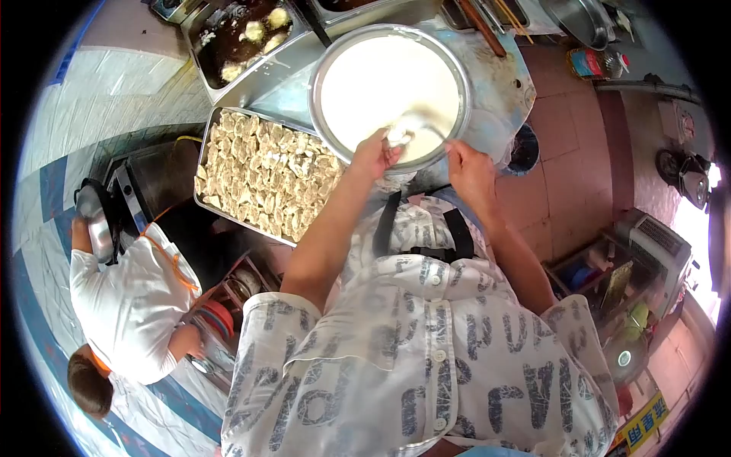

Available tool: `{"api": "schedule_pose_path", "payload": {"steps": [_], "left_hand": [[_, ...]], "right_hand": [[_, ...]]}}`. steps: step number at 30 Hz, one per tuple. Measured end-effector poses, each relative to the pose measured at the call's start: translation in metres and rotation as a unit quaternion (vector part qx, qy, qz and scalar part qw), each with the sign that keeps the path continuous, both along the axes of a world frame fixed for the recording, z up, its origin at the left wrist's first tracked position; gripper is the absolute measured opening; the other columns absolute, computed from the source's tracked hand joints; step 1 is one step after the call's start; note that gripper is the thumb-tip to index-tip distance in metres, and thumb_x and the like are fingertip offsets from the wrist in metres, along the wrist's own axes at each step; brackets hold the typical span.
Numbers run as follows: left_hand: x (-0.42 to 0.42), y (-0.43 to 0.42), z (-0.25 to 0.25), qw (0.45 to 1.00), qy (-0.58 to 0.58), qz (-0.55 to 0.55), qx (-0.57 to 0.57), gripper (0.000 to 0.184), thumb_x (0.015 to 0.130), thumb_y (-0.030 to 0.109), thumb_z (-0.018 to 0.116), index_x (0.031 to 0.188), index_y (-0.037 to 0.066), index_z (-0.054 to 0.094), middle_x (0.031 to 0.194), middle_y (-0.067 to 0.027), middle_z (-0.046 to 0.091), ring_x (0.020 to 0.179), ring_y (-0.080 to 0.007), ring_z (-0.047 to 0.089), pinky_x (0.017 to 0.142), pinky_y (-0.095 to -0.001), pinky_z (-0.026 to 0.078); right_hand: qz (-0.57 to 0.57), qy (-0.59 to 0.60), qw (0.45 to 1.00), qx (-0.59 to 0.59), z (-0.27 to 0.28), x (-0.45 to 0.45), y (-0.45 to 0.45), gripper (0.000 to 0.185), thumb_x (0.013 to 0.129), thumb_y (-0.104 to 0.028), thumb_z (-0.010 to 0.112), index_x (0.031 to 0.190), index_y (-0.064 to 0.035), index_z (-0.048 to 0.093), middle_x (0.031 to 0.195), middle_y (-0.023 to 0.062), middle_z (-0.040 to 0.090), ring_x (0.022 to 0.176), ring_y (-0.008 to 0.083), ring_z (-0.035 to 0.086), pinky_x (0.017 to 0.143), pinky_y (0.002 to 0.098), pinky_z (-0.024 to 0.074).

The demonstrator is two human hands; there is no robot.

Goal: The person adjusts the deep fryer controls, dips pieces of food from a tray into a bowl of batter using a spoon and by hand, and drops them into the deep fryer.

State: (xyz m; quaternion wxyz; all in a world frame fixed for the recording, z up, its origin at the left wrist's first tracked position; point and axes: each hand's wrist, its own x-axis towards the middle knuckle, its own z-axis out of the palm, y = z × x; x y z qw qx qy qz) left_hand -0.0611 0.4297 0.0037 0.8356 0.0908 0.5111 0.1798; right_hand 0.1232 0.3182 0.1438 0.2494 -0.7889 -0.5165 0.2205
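A large round metal bowl (314,99) full of pale, creamy batter stands on the worktop in front of me. At its near rim my left hand (375,154) is closed on a small whitish piece coated in batter. Closed around the handle of a metal spoon (434,128), my right hand (470,171) is at the bowl's near right rim. The spoon's head is blurred over the batter, beside my left fingers. Left of the bowl lies a rectangular metal tray (201,171) filled with several rows of small light-brown pieces.
A fryer (217,87) with dark oil and several pale pieces is at the upper left. Another person (129,305) in a white shirt is at the left, by a metal pot (95,217). A black bin (524,150) stands right of the worktop (499,84).
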Motion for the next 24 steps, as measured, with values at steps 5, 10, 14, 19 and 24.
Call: {"api": "schedule_pose_path", "payload": {"steps": [5,10,14,19,24], "left_hand": [[-0.001,0.000,0.000,0.998,-0.045,-0.010,-0.039,0.030,0.101,0.023,0.047,0.123,0.008,0.060,0.111,-0.0078,0.068,0.089,-0.0175,0.068,0.066,-0.0258,0.059],[-0.004,-0.003,0.004,0.996,-0.057,-0.020,-0.060,0.028,0.100,0.025,0.052,0.122,0.011,0.061,0.110,-0.0054,0.068,0.087,-0.0141,0.067,0.062,-0.0230,0.058],[-0.003,-0.008,0.007,0.999,-0.011,-0.011,-0.052,0.030,0.100,0.026,0.053,0.125,0.011,0.059,0.108,-0.0046,0.068,0.087,-0.0145,0.066,0.061,-0.0234,0.058],[-0.001,-0.006,0.008,0.999,-0.024,-0.043,-0.001,0.030,0.100,0.023,0.054,0.126,0.009,0.058,0.113,-0.0061,0.065,0.092,-0.0170,0.065,0.064,-0.0240,0.057],[0.001,-0.014,0.032,0.998,-0.009,-0.004,0.057,0.032,0.098,0.023,0.057,0.127,0.007,0.057,0.112,-0.0071,0.065,0.084,-0.0135,0.064,0.064,-0.0211,0.055]], "right_hand": [[-0.014,-0.090,0.994,-0.061,-0.018,0.017,-0.002,0.021,0.094,-0.026,0.057,0.099,-0.0095,0.068,0.080,0.0205,0.066,0.075,0.0431,0.064,0.064,0.0484,0.0503],[0.023,-0.133,0.983,-0.124,-0.027,0.015,-0.013,0.022,0.094,-0.028,0.057,0.100,-0.0103,0.068,0.080,0.0204,0.066,0.075,0.0435,0.064,0.064,0.0486,0.0511],[0.003,-0.030,0.999,0.020,-0.003,0.000,-0.024,0.016,0.092,-0.023,0.058,0.094,-0.0109,0.068,0.074,0.0207,0.065,0.072,0.0422,0.064,0.063,0.0490,0.0506],[-0.026,-0.066,0.997,-0.005,0.002,-0.001,-0.010,0.018,0.093,-0.024,0.056,0.099,-0.0133,0.069,0.075,0.0199,0.065,0.074,0.0421,0.065,0.066,0.0509,0.0502],[-0.045,-0.087,0.995,-0.033,-0.031,0.006,-0.023,0.024,0.092,-0.027,0.054,0.099,-0.0110,0.070,0.077,0.0219,0.066,0.075,0.0434,0.064,0.067,0.0513,0.0504]]}}
